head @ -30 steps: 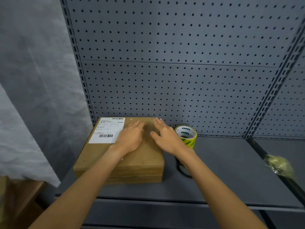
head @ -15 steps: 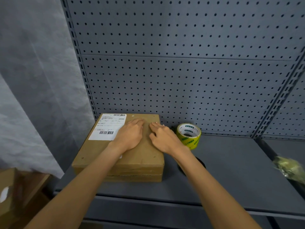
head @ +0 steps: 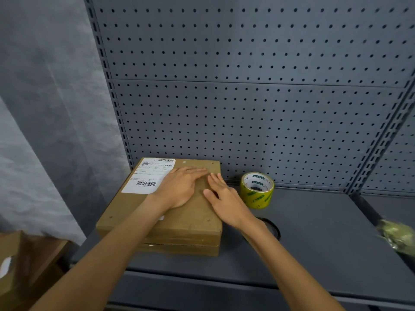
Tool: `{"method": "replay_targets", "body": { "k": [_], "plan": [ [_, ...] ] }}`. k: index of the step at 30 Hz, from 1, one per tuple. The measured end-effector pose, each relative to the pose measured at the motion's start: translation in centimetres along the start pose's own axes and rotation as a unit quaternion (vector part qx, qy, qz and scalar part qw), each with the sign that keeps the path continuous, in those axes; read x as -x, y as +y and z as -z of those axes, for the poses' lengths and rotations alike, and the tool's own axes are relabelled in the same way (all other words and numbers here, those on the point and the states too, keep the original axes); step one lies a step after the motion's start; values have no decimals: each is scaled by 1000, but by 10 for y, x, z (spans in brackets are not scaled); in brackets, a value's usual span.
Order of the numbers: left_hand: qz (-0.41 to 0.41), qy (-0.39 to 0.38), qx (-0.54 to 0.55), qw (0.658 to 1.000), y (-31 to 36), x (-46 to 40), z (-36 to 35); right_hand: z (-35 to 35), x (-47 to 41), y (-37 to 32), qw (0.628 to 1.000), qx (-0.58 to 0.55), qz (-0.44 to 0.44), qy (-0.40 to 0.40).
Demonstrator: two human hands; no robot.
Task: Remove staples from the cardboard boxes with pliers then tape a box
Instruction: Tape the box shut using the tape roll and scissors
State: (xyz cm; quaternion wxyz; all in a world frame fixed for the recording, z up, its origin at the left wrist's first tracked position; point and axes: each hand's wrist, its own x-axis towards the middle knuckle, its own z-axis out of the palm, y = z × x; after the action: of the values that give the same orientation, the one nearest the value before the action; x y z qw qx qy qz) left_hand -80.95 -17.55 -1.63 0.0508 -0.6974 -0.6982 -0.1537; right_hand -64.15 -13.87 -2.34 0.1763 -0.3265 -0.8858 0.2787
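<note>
**Hands flatten the box top**

Both hands press flat, fingers straight: the left hand (head: 179, 189) by the label (head: 149, 176), the right hand (head: 226, 198) next to it, likely smoothing the flaps or a tape strip, though no tape shows clearly. Plain brown and closed, the box (head: 193, 223) lies on the shelf (head: 314, 239) against the pegboard (head: 247, 108). Standing just beside the box is the tape roll (head: 257, 190), within reach for sealing.

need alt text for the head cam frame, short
Both hands, left hand and right hand, rest flat on a closed cardboard box with a shipping label, on a grey shelf. A yellow tape roll stands right of the box, before a pegboard.
</note>
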Motion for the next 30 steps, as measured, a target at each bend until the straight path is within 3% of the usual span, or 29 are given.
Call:
{"method": "replay_targets", "body": {
  "k": [4, 10, 21, 24, 27, 30],
  "plan": [
    [-1, 13, 0, 1000, -2, 2, -3, -4, -3, -5, 998, -38, -37, -16],
    [20, 4, 1, 1000, -1, 2, -2, -8, 5, -6, 977, -131, -168, 3],
    [54, 44, 32, 997, 12, 10, 4, -12, 27, -7, 960, -184, -210, 35],
    [54, 4, 59, 997, 6, 12, 9, 6, 28, -4, 965, -133, -208, 86],
    [33, -63, 81, 994, 3, 11, 17, 31, 25, 8, 968, 5, -192, 164],
    [10, -74, 68, 995, 15, 20, 18, 46, 16, 28, 961, 138, -205, 125]
  ]
}}
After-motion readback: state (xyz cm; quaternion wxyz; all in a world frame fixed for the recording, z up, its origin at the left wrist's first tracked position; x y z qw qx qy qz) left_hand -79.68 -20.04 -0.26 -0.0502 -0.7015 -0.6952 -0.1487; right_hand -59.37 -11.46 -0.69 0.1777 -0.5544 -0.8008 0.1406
